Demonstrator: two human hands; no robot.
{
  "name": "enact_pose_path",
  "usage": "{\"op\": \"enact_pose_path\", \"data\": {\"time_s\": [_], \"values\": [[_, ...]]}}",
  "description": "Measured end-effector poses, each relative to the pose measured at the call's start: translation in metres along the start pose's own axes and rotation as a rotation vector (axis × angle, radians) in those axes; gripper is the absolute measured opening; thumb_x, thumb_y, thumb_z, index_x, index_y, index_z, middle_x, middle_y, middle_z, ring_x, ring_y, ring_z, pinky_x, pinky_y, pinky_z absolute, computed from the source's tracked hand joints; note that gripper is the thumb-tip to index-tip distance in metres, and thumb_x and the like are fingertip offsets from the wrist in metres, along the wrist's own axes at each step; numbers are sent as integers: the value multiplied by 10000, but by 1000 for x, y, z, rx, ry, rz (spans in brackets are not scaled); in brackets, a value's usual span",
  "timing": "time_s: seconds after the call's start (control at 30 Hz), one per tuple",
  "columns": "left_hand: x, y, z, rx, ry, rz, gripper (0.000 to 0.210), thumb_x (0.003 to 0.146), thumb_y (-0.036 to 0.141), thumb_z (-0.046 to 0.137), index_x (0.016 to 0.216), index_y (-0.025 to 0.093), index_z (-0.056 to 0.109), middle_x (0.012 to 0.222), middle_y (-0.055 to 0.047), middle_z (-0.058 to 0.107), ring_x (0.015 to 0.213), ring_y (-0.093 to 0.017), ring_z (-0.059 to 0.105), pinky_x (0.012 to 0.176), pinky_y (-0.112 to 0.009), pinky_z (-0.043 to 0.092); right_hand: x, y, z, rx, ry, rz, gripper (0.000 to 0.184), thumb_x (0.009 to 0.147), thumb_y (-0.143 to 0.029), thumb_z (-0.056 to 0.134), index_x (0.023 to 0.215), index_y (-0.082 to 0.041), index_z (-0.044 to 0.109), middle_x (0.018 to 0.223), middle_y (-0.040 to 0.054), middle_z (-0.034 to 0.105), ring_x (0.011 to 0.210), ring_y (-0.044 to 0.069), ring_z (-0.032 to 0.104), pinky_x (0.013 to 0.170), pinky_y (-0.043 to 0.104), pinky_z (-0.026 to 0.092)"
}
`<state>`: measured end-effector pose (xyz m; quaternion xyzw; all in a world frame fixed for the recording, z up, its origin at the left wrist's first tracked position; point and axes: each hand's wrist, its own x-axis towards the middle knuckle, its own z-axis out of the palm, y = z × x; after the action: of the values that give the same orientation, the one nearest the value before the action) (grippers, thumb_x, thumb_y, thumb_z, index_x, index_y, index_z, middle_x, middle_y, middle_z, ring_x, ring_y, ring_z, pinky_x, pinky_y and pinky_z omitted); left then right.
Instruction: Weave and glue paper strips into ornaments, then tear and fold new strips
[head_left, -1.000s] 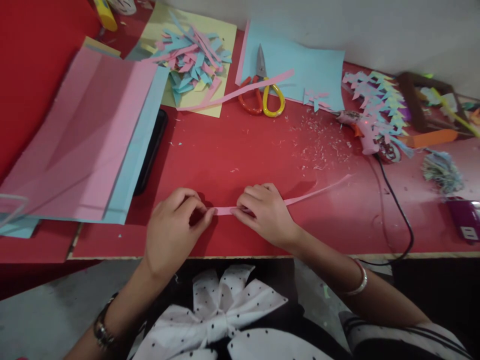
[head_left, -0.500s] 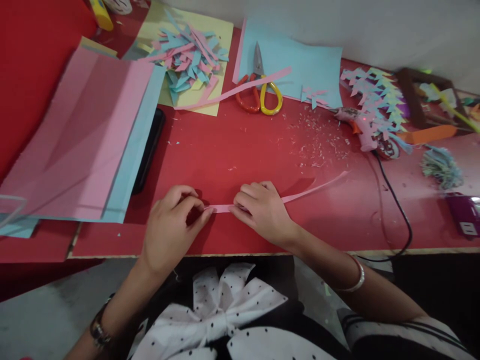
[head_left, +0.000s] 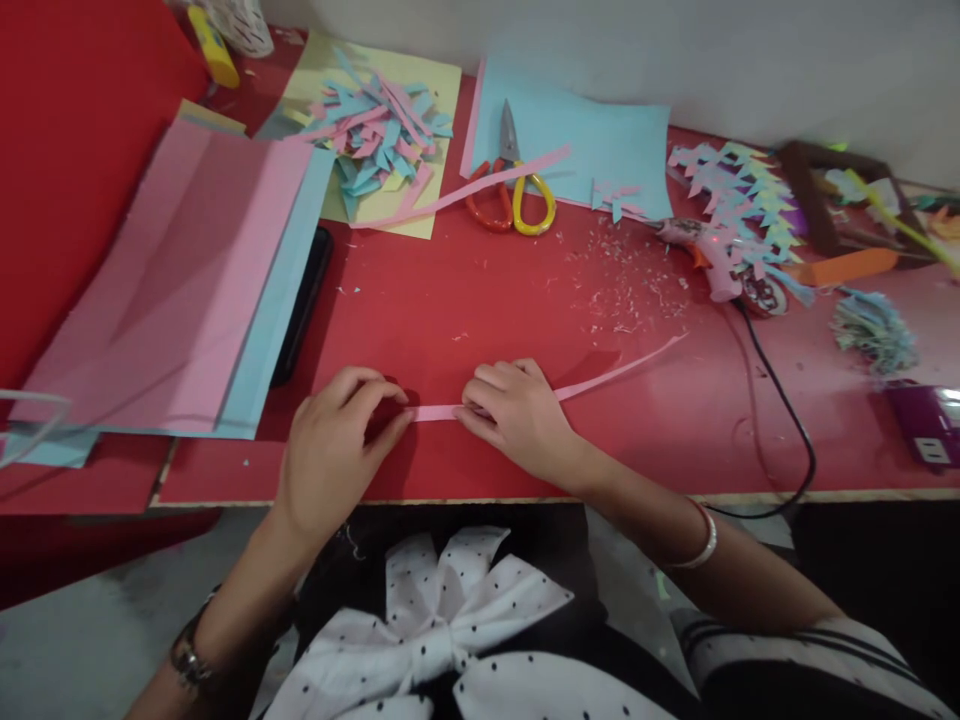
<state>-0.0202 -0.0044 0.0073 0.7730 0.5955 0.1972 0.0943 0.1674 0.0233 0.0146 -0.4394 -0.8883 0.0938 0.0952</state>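
A narrow pink paper strip [head_left: 435,412] runs between my hands just above the red table [head_left: 420,320]. Its left end is pinched between the thumb and forefinger of my left hand [head_left: 330,440]. The fingers of my right hand [head_left: 517,412] are closed on the strip a short way along, and the loose tail sticks out to the right past the knuckles. Beyond the hands, scissors [head_left: 510,165] with one red and one yellow handle lie under another pink strip [head_left: 465,190].
Cut paper pieces [head_left: 382,130] are heaped on a yellow sheet. Pink sheets [head_left: 180,270] and blue ones cover part of a black object at left. A pink glue gun [head_left: 709,245] with a black cord [head_left: 780,390] lies at right, near a purple item [head_left: 922,420] and brown frame [head_left: 810,200].
My left hand has shifted slightly left along the strip's end. My right hand keeps its grip. The whole view has moved a little.
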Motion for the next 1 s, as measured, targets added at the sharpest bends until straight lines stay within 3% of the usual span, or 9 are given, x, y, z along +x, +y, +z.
{"op": "enact_pose_path", "data": {"time_s": [0.13,0.23,0.43,0.63,0.83,1.0], "values": [[-8,7,1,150,40,252,253,848,182,377,969,224,595,925,-48,629,849,-170,584,709,-297,436,0,1,2,-14,9,-8,232,848,-278,460,660,-176,551,651,-12,532,628,122,418,642,272,211],[-14,17,5,226,10,454,291,858,193,356,992,232,613,923,-35,658,855,-156,592,752,-283,432,0,1,3,-24,15,-13,232,853,-283,455,671,-177,553,653,-8,534,635,127,420,639,277,208],[-21,24,11,223,54,397,333,854,359,387,1008,167,611,905,-81,666,837,-194,593,704,-299,448,-1,2,0,-9,10,-15,251,862,-303,438,681,-170,549,655,0,529,634,130,415,632,273,219],[-22,26,11,272,42,403,389,829,437,406,1086,204,582,934,-64,643,859,-203,575,858,-356,414,-13,22,-5,62,58,-75,231,854,-291,450,690,-159,546,663,7,527,623,119,423,624,248,254],[-20,36,12,331,-54,373,509,805,499,412,1143,143,549,890,-104,615,840,-223,554,684,-308,462,-31,47,-11,90,103,-74,261,860,-284,427,659,-160,538,628,5,515,594,114,417,620,241,278],[-24,41,18,337,-9,412,605,805,527,382,1125,43,553,1002,-166,579,920,-253,517,751,-325,449,-37,57,-15,72,106,-71,282,871,-283,406,659,-154,540,620,11,518,580,114,423,612,244,281]]}}
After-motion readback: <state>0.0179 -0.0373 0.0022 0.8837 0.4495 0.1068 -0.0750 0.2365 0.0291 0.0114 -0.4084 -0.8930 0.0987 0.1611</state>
